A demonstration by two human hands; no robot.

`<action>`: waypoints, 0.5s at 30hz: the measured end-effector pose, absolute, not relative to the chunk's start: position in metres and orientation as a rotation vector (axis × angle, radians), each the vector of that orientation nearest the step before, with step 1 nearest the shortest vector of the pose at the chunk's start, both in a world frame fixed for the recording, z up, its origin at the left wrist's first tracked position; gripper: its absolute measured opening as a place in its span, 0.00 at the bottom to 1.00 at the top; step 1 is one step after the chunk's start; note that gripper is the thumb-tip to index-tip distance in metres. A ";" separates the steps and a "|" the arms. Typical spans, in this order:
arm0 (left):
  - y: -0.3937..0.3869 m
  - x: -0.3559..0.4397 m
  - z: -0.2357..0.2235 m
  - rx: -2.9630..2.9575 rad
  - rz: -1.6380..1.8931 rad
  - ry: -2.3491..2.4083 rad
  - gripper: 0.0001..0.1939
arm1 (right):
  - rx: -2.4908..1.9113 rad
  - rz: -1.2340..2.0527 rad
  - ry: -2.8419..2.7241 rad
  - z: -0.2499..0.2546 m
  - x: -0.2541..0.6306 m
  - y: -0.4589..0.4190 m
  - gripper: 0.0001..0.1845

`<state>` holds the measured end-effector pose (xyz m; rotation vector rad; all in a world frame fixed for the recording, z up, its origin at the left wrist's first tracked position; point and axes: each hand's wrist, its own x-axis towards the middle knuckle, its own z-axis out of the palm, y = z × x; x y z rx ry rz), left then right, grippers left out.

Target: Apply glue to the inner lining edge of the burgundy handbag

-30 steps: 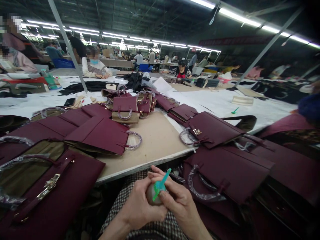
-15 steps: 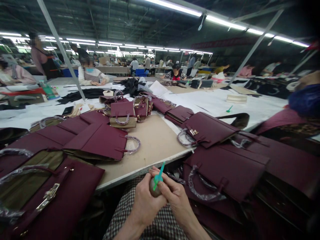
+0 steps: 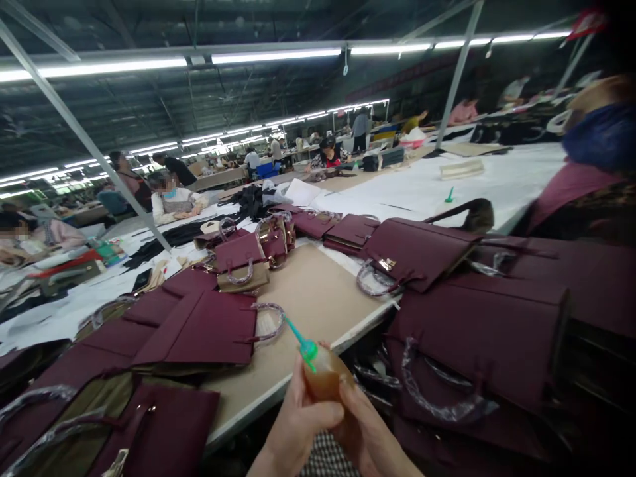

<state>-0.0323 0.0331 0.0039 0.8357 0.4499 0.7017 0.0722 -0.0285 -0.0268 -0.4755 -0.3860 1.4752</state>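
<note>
Between both hands is a squeeze bottle point(image 3: 325, 372) of amber liquid with a green cap and a thin green nozzle pointing up and left. My left hand point(image 3: 301, 414) is closed around its left side, the thumb lying across the front. On the other side, my right hand point(image 3: 365, 424) wraps the bottle, its fingers partly hidden behind it. A burgundy handbag point(image 3: 203, 331) lies on the table just left of the bottle, its plastic-wrapped handle close to the nozzle tip. More burgundy bags point(image 3: 477, 331) are stacked to my right.
The brown board point(image 3: 308, 285) on the table has a pale front edge. Small burgundy bags point(image 3: 241, 252) stand farther back. A second green nozzle point(image 3: 450, 195) stands on white sheets. A co-worker in a pink sleeve point(image 3: 571, 185) sits at the right; others work across the table.
The bottle has been raised and turned, so its nozzle leans left and more of its amber body shows. Both hands still hold it. The head view has tilted.
</note>
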 end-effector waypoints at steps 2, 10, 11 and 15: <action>0.033 -0.027 0.007 0.937 0.643 0.461 0.46 | -0.477 1.466 -0.290 -0.032 0.075 -0.026 0.27; 0.049 -0.006 0.020 1.558 0.503 0.912 0.36 | -0.557 1.365 -0.097 -0.054 0.096 -0.014 0.32; 0.050 -0.002 0.020 1.623 0.494 0.969 0.36 | -0.550 1.382 -0.098 -0.060 0.099 -0.013 0.31; 0.052 0.015 0.015 1.738 0.469 1.183 0.42 | -0.613 1.495 -0.111 -0.083 0.117 -0.007 0.32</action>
